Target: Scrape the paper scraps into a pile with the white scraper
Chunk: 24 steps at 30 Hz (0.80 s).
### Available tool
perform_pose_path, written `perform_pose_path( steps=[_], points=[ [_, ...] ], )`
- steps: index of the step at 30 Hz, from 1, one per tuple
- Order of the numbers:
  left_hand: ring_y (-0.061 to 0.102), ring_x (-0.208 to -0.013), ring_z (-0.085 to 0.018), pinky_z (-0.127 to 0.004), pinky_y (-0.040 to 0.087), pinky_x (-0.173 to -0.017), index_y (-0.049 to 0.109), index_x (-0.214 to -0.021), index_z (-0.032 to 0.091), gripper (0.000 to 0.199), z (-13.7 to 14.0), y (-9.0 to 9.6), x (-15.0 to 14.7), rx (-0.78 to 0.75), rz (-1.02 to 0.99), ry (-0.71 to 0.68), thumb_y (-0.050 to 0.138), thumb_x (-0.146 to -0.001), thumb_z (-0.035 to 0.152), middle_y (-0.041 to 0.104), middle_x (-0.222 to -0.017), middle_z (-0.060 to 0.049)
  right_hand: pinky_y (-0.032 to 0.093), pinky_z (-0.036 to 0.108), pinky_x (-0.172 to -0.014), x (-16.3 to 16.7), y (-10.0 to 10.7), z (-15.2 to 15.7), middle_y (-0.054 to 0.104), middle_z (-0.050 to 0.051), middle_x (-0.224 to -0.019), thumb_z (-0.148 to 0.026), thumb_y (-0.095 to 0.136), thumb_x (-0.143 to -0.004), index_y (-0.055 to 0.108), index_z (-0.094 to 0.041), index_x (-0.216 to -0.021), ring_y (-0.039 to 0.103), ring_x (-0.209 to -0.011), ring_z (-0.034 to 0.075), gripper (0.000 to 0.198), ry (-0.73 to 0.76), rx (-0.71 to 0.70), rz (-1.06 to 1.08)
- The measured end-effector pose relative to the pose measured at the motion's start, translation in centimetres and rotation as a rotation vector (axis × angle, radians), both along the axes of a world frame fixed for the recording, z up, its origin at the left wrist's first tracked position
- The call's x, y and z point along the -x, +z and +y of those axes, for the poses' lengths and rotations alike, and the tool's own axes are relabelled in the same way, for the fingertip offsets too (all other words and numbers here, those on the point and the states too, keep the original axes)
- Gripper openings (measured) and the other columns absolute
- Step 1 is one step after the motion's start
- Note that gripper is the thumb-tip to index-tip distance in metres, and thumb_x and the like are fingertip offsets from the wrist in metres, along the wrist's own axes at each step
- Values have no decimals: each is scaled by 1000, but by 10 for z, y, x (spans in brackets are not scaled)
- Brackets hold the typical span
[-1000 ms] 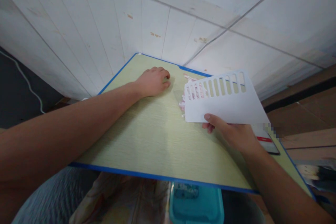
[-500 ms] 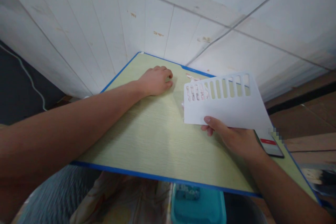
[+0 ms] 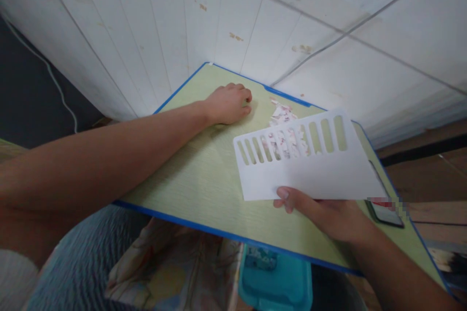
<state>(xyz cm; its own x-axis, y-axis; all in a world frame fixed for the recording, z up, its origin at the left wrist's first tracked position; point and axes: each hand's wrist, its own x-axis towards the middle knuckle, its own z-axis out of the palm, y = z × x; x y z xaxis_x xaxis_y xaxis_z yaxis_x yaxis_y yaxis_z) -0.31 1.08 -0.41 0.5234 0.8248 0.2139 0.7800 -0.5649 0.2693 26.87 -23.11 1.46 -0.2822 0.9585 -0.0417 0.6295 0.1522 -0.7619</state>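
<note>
A thin white card [image 3: 306,172] with a row of long rounded slots along its upper edge is tilted above the table. My right hand [image 3: 314,211] is closed on its lower edge, thumb on the face and fingers behind. Through some slots shows part of a pile of small white and pinkish scraps [image 3: 282,113] on the tabletop; the card hides the rest. My left hand [image 3: 229,103] rests on the table left of the scraps, fingers loosely curled, thumb apart, nothing seen in it.
The pale green table [image 3: 197,175] has a blue rim and meets a white panelled wall [image 3: 233,19] carrying a cable [image 3: 310,54]. A phone-like dark-edged device [image 3: 388,216] lies at the right edge. A turquoise container [image 3: 277,284] sits below the front edge.
The card has moved left and nearer to me, uncovering more of the scraps. The camera view has shifted a little; my left hand stays resting on the table.
</note>
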Motion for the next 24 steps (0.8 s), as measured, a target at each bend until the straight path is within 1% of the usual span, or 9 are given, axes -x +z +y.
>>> perform_pose_path(
  steps=[4, 7, 9, 12, 15, 17, 20, 22, 24],
  points=[
    [72, -156, -38, -54, 58, -134, 87, -151, 26, 46, -1, -1, -2, -13, 14, 3, 62, -115, 40, 82, -162, -15, 77, 52, -101, 6, 0, -9, 94, 4, -85, -72, 80, -119, 91, -37, -76, 88, -81, 34, 56, 46, -104, -58],
    [73, -153, -36, -51, 58, -133, 87, -150, 26, 45, 1, -5, -2, -38, 1, -9, 63, -115, 40, 83, -159, -13, 74, 57, -115, 13, 3, -15, 95, 5, -87, -77, 75, -119, 96, -38, -83, 90, -86, 36, 57, 49, -102, -178],
    [74, -153, -35, -51, 58, -132, 87, -151, 26, 45, 3, -7, -1, -43, -6, -15, 63, -116, 42, 84, -158, -14, 71, 61, -123, 21, 10, -16, 93, 5, -85, -79, 73, -118, 97, -38, -84, 90, -89, 37, 58, 70, -82, -234],
    [73, -153, -37, -53, 57, -132, 87, -152, 26, 46, 5, -6, 1, -31, -14, -22, 64, -115, 42, 83, -160, -14, 70, 61, -126, 36, 24, -11, 94, 5, -86, -77, 74, -114, 96, -38, -83, 91, -92, 38, 55, 133, -30, -234],
    [72, -155, -37, -52, 57, -133, 87, -154, 27, 47, 4, -3, 3, -14, -30, -12, 66, -113, 39, 82, -162, -14, 72, 55, -120, 50, 32, -5, 95, 5, -88, -67, 76, -113, 95, -37, -80, 92, -96, 36, 48, 181, 39, -167],
    [72, -156, -37, -52, 57, -133, 88, -153, 27, 47, 3, -2, 3, -8, -31, 7, 66, -112, 37, 82, -162, -14, 75, 49, -113, 54, 30, -2, 95, 4, -86, -63, 77, -114, 95, -36, -81, 93, -93, 34, 47, 206, 123, -95],
    [72, -155, -38, -54, 57, -132, 88, -152, 25, 47, 2, -1, 3, -4, -24, 14, 65, -113, 37, 82, -162, -15, 77, 39, -91, 51, 15, -4, 94, 5, -86, -64, 77, -117, 97, -32, -85, 91, -84, 29, 50, 222, 243, 42],
    [72, -155, -39, -55, 57, -133, 88, -151, 25, 47, 3, -2, 2, 1, -23, 12, 65, -113, 37, 81, -162, -16, 74, 35, -76, 45, 3, -6, 92, 6, -82, -68, 77, -119, 97, -29, -87, 87, -74, 25, 55, 200, 245, 142],
    [71, -154, -39, -55, 56, -133, 88, -150, 25, 46, 5, -4, 2, -3, -28, 12, 65, -113, 37, 81, -161, -16, 72, 34, -72, 40, -4, -6, 90, 6, -78, -72, 79, -119, 96, -27, -85, 85, -70, 24, 59, 155, 207, 193]
  ],
)
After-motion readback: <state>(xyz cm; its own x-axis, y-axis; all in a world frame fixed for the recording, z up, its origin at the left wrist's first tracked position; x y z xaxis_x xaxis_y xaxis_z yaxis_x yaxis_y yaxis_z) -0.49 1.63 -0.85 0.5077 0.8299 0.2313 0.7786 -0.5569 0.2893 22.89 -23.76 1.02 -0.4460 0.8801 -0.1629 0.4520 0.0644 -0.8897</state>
